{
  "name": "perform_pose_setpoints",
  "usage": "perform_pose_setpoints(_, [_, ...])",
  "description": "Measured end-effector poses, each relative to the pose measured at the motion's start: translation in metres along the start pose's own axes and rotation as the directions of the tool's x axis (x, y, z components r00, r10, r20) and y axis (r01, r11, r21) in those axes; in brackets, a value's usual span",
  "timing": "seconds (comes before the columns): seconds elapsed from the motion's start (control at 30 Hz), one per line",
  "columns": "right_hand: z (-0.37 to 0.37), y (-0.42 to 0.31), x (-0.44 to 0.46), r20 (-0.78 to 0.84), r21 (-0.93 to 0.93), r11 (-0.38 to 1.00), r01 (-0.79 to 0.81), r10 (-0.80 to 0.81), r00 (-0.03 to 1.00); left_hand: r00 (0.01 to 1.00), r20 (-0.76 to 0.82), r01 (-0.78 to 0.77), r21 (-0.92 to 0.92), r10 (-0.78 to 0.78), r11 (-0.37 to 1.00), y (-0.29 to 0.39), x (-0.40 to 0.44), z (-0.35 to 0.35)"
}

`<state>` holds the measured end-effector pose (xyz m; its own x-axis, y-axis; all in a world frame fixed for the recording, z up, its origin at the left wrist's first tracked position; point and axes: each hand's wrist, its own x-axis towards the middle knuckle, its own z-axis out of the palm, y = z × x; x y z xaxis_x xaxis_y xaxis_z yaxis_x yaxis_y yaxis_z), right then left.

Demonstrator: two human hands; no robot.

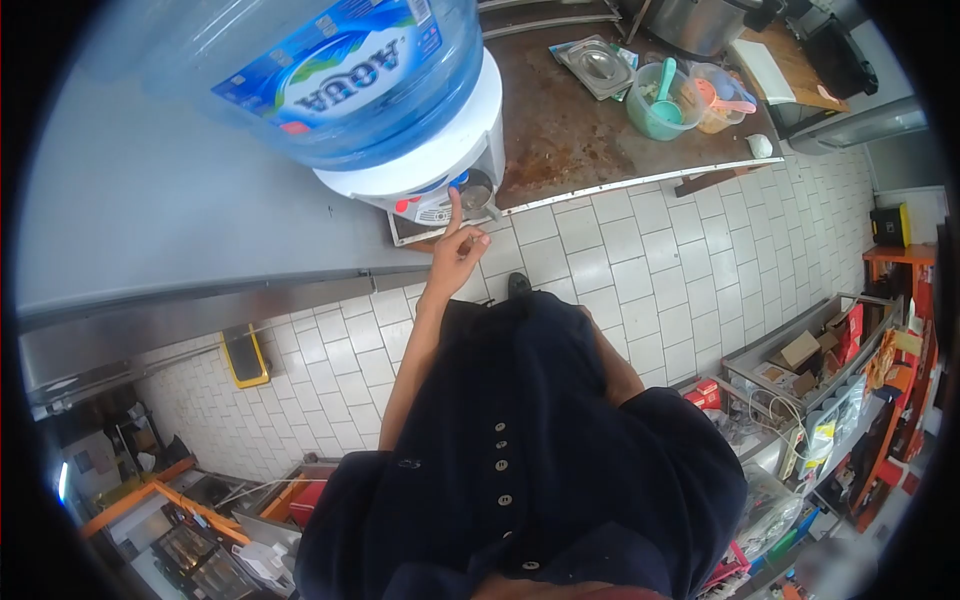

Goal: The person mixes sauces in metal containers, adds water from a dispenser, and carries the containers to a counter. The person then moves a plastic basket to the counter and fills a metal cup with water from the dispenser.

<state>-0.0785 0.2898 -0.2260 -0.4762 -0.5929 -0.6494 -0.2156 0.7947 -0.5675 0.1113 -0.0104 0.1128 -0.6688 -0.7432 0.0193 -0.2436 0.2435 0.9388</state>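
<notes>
My left hand (458, 255) reaches up to the front of a white water dispenser (400, 182), its index finger stretched out against the blue tap (459, 180). The other fingers are loosely bent and hold nothing. A metal cup (477, 192) is beside the tap at the dispenser's front; whether water is running into it I cannot tell. On top of the dispenser sits a large blue water bottle (400, 100), upside down, with an AQUA label. My right forearm (615, 362) hangs at my side, and the right hand is hidden behind my dark clothing.
A brown worktop (570, 130) bears metal lids (597, 66), plastic tubs (665, 115) with scoops and a large pot (700, 22). A grey metal surface (180, 190) lies to the left. Shelves with boxes (800, 350) line the right, above a white tiled floor (640, 240).
</notes>
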Motion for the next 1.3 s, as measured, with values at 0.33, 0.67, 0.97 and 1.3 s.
perform_pose_setpoints(0.33, [0.005,-0.009,0.002,0.012,-0.008,1.000,0.019,-0.019,1.000,0.998,-0.028,-0.058,0.001,0.058,0.998,0.001,0.003,0.001])
perform_pose_setpoints(0.67, [0.004,-0.001,0.000,0.006,-0.013,1.000,0.014,-0.014,1.000,0.998,-0.018,-0.064,-0.002,0.064,0.998,-0.012,0.004,-0.001])
perform_pose_setpoints(0.97, [0.000,0.001,-0.006,-0.005,-0.012,1.000,0.010,-0.010,1.000,0.998,-0.008,-0.059,-0.004,0.059,0.998,-0.011,0.003,-0.001])
perform_pose_setpoints(1.3, [0.001,0.005,-0.008,-0.011,-0.008,1.000,0.019,-0.019,1.000,1.000,-0.008,-0.022,-0.028,0.022,0.999,0.006,0.001,0.001])
